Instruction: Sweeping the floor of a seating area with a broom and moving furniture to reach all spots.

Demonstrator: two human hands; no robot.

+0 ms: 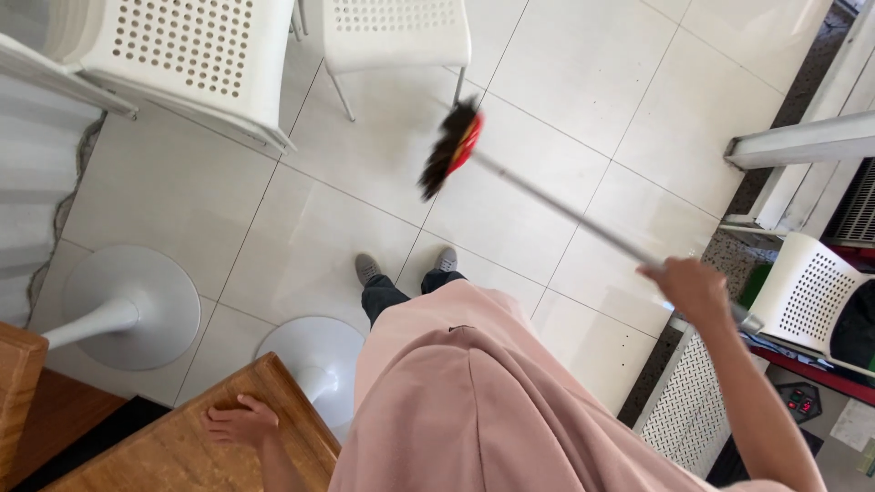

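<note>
Head view, looking straight down past a pink garment to the floor.

Right hand (694, 287): closed around the metal handle of a broom (556, 205), gripping near its upper end. The handle runs up and left from the hand, out over the tiles. Broom head (449, 148) (dark bristles, red block) is blurred and tilted, and appears lifted off the floor rather than resting on it; cannot tell for sure.

Left hand (241, 425): laid flat, palm down, fingers spread a little, on the corner of a wooden tabletop (182, 451) at lower left. Holds nothing, only presses on the wood.

Feet: two grey shoes (367, 268) side by side on the white tiled floor (319, 219), below the broom head and well apart from it.

Around:
- Two round white pedestal bases, one (150, 305) at left, one (314, 351) just beside the tabletop's edge.
- A white perforated chair (196, 55) at upper left, a second white chair (396, 32) at top centre, its legs near the broom head.
- A third perforated white chair (807, 287) at right, just behind the right hand.
- A white perforated metal panel (684, 410) below the right forearm.
- A second wooden surface (18, 374) at the far left edge, partly cut off.
</note>
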